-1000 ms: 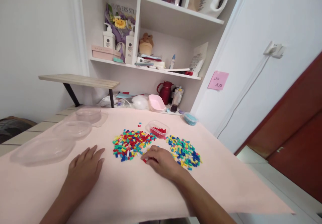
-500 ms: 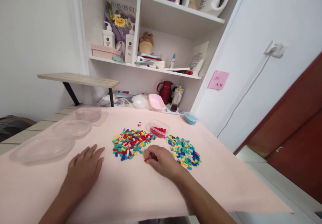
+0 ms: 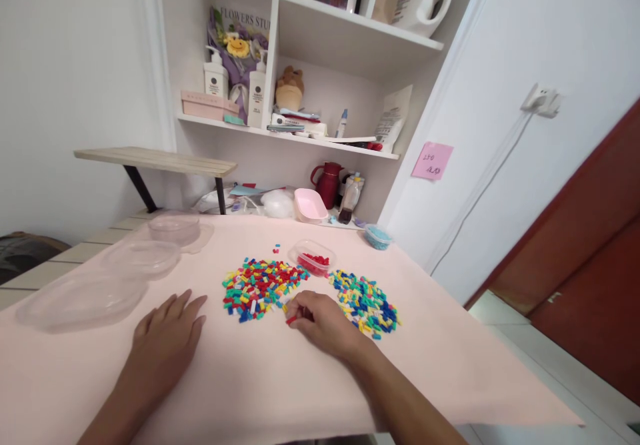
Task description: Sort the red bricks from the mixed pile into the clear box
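My left hand (image 3: 169, 328) lies flat on the pink tablecloth (image 3: 230, 385), fingers spread, holding nothing. Between two piles of small blocks, my right hand (image 3: 315, 318) has its fingers curled and pinched, with a small red block (image 3: 291, 321) at the fingertips. Left of it spreads a mixed pile of coloured blocks (image 3: 263, 286) with many red ones. To its right lies another pile of blocks (image 3: 365, 303), mostly green, blue, yellow and white. Beyond the hand, a clear plastic container (image 3: 325, 248) holds red blocks (image 3: 314, 263).
Clear plastic containers (image 3: 83, 298) stand along the table's left side. A lidded tub of blue pieces (image 3: 377, 236) sits at the back right. Behind the table are a pink tray (image 3: 311, 205), a dark red jug (image 3: 327, 183) and a bottle (image 3: 351, 198). A raised wooden shelf (image 3: 155, 157) overhangs the back left.
The view has shifted very slightly. Both hands stay practically in place, the right one still pinching the red block.
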`<act>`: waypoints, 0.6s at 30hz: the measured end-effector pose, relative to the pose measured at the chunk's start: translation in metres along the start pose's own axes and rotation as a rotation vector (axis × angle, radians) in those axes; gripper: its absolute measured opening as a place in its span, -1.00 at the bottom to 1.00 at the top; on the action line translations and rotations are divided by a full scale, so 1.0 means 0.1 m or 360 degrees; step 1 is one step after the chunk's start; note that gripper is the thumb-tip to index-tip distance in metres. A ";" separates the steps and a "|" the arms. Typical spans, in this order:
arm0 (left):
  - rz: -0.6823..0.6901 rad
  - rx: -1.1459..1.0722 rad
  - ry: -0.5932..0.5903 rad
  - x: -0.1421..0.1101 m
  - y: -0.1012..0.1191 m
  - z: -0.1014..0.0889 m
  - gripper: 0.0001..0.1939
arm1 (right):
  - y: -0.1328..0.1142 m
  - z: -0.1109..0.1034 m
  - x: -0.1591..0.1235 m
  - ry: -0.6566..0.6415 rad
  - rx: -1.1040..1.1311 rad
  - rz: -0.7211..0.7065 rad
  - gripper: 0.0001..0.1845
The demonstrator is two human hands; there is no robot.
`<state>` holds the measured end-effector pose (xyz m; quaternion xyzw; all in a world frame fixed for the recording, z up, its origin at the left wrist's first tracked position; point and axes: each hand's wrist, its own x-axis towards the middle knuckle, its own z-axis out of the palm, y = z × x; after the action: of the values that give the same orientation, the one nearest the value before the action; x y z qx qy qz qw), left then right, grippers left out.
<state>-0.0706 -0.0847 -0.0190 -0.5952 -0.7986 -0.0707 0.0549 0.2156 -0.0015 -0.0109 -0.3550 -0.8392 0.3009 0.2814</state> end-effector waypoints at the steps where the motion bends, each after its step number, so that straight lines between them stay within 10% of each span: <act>1: -0.0008 0.0016 -0.0012 0.00 0.01 -0.01 -0.44 | 0.00 0.00 0.00 0.0000 0.0020 -0.0004 -0.86; 18: -0.0036 0.0062 -0.0019 0.02 0.00 0.04 -0.44 | 0.35 -0.95 0.64 0.0706 -0.0444 0.0245 -0.72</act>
<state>-0.0714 -0.0819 -0.0221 -0.5854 -0.8067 -0.0523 0.0611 0.2580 0.0960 0.0435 -0.5103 -0.7609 0.1179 0.3830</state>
